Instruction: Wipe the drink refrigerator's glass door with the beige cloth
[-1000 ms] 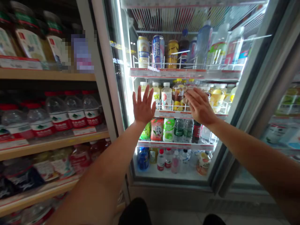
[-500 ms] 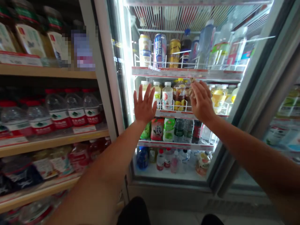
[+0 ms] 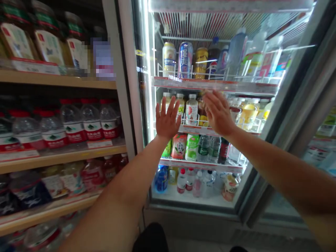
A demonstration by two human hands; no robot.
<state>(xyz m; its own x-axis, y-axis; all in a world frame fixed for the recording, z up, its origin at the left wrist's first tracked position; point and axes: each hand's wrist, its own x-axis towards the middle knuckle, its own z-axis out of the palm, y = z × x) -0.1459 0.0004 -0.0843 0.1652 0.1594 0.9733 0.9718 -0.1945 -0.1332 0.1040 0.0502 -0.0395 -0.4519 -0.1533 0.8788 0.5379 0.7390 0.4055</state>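
Observation:
My left hand (image 3: 168, 120) lies flat with its fingers spread against the glass door (image 3: 194, 197) of a lit drinks fridge. Its fingertips overlap the white-capped bottles behind the glass. Further right, my right hand (image 3: 218, 113) presses a small crumpled tan cloth (image 3: 204, 93) to the same pane. Most of the cloth is hidden by the fingers and blurred. Behind the glass, between my hands, stands a white-capped bottle with a pale label (image 3: 191, 109).
Fridge shelves hold cans (image 3: 185, 60) and bottles, with a tub (image 3: 230, 187) at the bottom right. Wooden shelves (image 3: 60, 160) on the left carry red-capped water bottles (image 3: 90, 119). A metal door frame (image 3: 258, 185) runs along the right, and my dark-clothed knee (image 3: 152, 238) shows below.
My right hand has slid left across the glass with the cloth, closer to my left hand. My left hand stays spread on the pane. The view has shifted slightly.

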